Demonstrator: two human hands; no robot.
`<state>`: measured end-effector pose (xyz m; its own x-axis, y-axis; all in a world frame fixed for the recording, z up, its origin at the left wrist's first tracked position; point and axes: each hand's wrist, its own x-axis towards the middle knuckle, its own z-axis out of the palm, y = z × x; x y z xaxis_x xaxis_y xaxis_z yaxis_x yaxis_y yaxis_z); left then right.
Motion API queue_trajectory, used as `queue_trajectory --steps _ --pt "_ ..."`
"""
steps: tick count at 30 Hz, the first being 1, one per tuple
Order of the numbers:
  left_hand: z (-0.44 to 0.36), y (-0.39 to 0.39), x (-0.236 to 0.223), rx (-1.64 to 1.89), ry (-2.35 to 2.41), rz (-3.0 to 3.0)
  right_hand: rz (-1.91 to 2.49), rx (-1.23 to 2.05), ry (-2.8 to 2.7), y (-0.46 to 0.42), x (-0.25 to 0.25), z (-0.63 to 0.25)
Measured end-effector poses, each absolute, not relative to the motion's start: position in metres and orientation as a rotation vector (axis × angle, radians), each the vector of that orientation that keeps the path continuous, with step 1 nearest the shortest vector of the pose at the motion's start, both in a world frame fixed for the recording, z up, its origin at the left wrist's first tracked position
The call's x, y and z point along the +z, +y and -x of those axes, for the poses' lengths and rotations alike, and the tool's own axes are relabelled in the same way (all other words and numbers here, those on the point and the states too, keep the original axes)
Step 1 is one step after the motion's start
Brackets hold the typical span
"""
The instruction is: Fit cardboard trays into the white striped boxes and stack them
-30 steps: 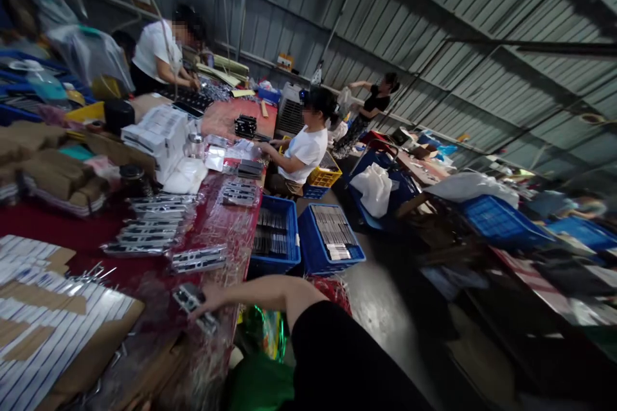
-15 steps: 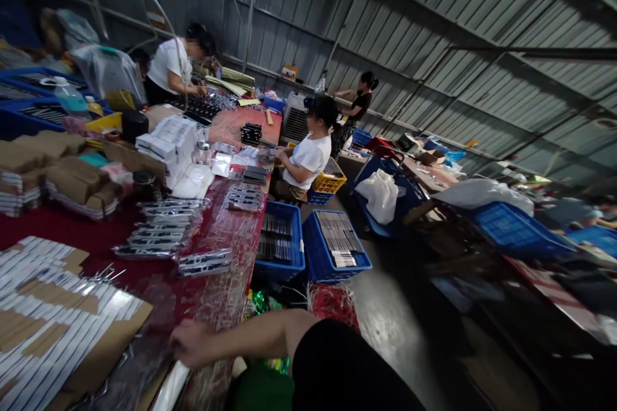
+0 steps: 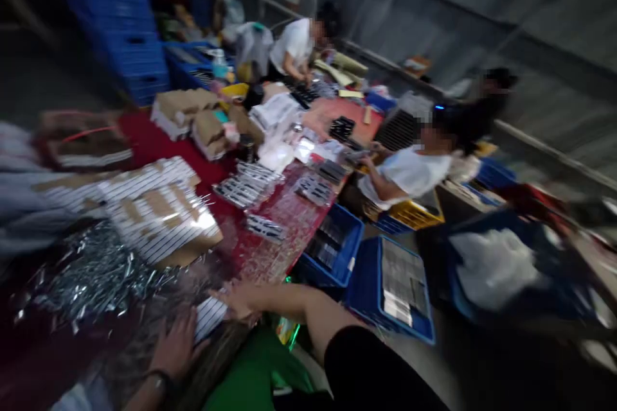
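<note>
R hand (image 3: 245, 300): fingers extended, grip apart, tips at top edge of white black-striped card strip (image 3: 210, 319); contact unclear due to blur. L hand (image 3: 176, 348): grip apart, fingers spread, just left of strip; dark wristband (image 3: 159, 380) on wrist. Strip lies at near edge of red-covered counter (image 3: 289, 221). Adjacent: heap of silver metal parts (image 3: 91, 276), striped sheet on cardboard (image 3: 159, 218). Beyond: clear packs of dark parts (image 3: 250, 187), blue crates (image 3: 332, 247), seated co-worker in white T-shirt (image 3: 409, 176).
</note>
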<state>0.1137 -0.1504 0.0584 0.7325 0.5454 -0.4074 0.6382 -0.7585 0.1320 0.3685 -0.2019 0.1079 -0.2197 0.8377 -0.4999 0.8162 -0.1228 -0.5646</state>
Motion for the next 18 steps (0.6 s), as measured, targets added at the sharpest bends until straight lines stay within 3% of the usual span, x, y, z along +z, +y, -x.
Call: queue_trajectory --steps 3,7,14,18 --pt "-0.124 -0.143 0.051 -0.498 1.026 -2.551 1.933 1.034 -2.439 -0.199 0.093 -0.365" --pt "-0.119 -0.142 0.049 -0.532 0.920 -2.461 1.820 1.058 -2.661 -0.196 0.084 -0.366" --pt "-0.135 -0.170 0.055 -0.520 1.025 -2.425 1.998 0.953 -2.599 -0.213 0.082 -0.342" --pt "-0.145 -0.158 0.076 -0.462 1.087 -2.288 2.177 0.950 -2.373 -0.146 0.099 -0.351"
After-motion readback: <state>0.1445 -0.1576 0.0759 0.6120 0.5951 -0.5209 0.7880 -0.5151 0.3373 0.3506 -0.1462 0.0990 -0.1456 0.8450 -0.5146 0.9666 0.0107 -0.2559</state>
